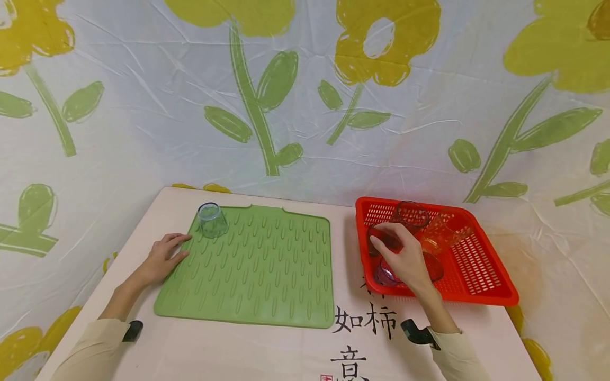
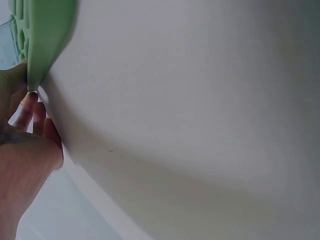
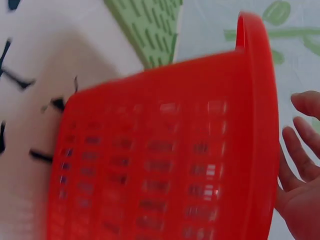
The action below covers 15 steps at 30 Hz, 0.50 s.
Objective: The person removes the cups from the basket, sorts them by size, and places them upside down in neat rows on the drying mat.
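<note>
Flower-printed sheeting [image 1: 295, 79] stands beyond both hands, and a pale table [image 1: 238, 349] extends beneath them. The left hand [image 1: 161, 260] rests at the near side of a green ribbed mat [image 1: 267, 275], thumb and fingers apart and touching its edge; whether it presses on the mat cannot be told. A clear glass [image 1: 213, 222] stands on the mat, just beyond the left fingertips. The right hand [image 1: 405, 256] hovers over a red basket [image 1: 476, 297], its thumb and fingers curved but parted, with nothing visible between them. Around and below it lie several glasses, among them a purple-tinted glass [image 1: 387, 274] near the palm. Because the glasses crowd together, a hasty grip could probably knock one against another; a shift of the left hand might tug the mat and topple the standing glass. Note that the right wrist view reveals the basket's slotted outer wall and the separated fingers, partly concealed overhead; the head view alone shows the basket's contents clearly.
</note>
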Each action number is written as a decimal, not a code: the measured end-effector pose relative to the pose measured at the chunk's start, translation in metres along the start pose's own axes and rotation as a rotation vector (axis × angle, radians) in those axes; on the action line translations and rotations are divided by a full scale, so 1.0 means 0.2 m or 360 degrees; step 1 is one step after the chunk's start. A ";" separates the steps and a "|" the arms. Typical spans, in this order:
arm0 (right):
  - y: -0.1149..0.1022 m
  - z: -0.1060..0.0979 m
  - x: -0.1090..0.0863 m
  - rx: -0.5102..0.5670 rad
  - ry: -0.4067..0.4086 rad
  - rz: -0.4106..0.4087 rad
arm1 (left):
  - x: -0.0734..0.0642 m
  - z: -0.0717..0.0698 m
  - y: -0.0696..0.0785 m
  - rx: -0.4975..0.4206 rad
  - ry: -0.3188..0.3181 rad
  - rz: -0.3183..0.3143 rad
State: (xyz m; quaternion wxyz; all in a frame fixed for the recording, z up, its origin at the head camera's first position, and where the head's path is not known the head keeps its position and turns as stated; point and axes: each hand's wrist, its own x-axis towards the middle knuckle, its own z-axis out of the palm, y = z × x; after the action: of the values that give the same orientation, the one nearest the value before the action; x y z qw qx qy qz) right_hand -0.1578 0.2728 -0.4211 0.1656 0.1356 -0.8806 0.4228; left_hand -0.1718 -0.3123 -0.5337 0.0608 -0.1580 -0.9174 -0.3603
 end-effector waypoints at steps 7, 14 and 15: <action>0.09 -0.10 -0.06 -0.0137 0.0088 0.0008 | 0.00 0.00 0.01 -0.0008 0.0022 0.0042; 0.17 -0.20 -0.12 -0.0250 0.0086 0.0044 | -0.01 0.00 0.00 -0.0016 0.0009 0.0025; 0.18 -0.21 -0.13 -0.0273 0.0074 0.0051 | -0.01 0.00 0.00 -0.0016 0.0014 0.0033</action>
State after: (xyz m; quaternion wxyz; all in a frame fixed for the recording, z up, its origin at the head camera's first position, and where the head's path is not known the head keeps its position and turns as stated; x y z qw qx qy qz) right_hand -0.1414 0.3307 -0.4324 0.1902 0.0969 -0.9116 0.3514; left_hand -0.1701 -0.3125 -0.5337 0.0679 -0.1661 -0.9136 -0.3649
